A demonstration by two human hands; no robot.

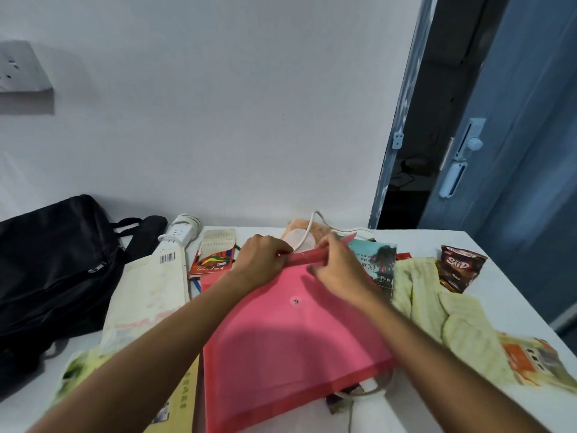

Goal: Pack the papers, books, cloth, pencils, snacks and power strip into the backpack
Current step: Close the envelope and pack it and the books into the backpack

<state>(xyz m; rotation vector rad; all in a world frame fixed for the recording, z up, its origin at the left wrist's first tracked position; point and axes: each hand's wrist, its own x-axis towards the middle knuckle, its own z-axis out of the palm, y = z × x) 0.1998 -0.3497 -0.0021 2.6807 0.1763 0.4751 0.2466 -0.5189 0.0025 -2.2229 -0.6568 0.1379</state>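
Packing not begun: backpack (59, 264) zipped at worktop's left edge, left hand (260, 260) and right hand (338, 270) pinching pink folder (290, 348) flap mid-worktop; books, cloth, pencils, snacks, power strip outstanding.

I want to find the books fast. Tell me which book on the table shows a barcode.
The cream book beside the black backpack, left of the pink folder. Its barcode sits at the far corner; the teal book under the right hand shows none.
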